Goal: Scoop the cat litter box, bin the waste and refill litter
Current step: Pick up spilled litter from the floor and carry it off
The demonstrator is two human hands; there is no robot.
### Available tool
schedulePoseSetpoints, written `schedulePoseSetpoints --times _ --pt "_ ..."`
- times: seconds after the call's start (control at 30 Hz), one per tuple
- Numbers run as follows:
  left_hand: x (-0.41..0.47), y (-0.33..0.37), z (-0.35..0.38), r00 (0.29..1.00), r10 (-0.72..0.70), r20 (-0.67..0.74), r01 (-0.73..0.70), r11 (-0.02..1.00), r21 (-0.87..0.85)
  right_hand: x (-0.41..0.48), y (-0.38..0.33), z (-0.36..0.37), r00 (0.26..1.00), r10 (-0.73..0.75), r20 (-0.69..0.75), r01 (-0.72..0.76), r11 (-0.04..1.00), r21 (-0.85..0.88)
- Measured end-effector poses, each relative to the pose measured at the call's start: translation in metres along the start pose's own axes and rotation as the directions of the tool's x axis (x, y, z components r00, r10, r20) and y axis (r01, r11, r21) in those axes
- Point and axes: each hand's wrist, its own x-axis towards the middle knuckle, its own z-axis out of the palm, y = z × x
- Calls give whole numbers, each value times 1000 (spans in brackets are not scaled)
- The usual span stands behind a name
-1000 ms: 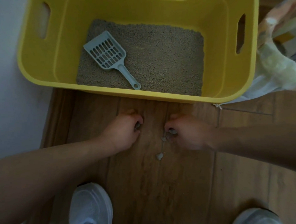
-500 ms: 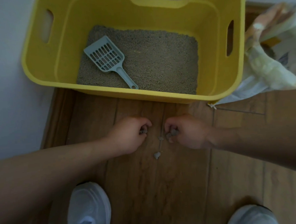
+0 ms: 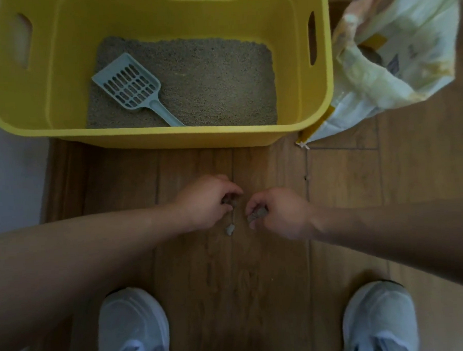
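A yellow litter box [image 3: 169,139] stands on the wooden floor, with grey-brown litter [image 3: 209,77] covering its bottom. A grey slotted scoop [image 3: 130,86] lies on the litter at the left, handle toward me. In front of the box, my left hand [image 3: 203,202] pinches a small grey litter clump in curled fingers. My right hand [image 3: 279,213] grips a larger grey clump [image 3: 258,214]. One loose pale clump [image 3: 230,229] lies on the floor between and just below the two hands.
An open pale bag [image 3: 380,60] with orange print slumps on the floor right of the box. A white wall [image 3: 7,173] runs along the left. My two white shoes [image 3: 132,328] [image 3: 380,318] stand at the bottom of the view.
Both hands have drawn back a little from the box toward me, still holding clumps. The view has shifted, so the box sits higher and the bag shows more.
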Motion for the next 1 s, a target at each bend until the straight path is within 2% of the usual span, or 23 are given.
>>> schedulePoseSetpoints --times 0.23,0.47,0.63,0.8,1.0 --pt "3 -10 4 1000 16 -27 -16 1000 4 0 -6 18 1000 -1 -5 1 997 83" --pt "-3 -20 3 999 -2 -55 0 999 -45 5 -15 28 995 -98 -35 98 995 10" --pt "-11 -30 4 995 -34 -96 26 996 -87 10 -20 31 977 -214 22 215 972 -94" --pt "-15 -33 4 992 -44 -118 33 995 -98 15 -19 37 972 -228 63 235 960 -150" --pt "-15 -30 3 988 -83 -128 68 991 -118 18 -17 40 961 -276 24 276 944 -182"
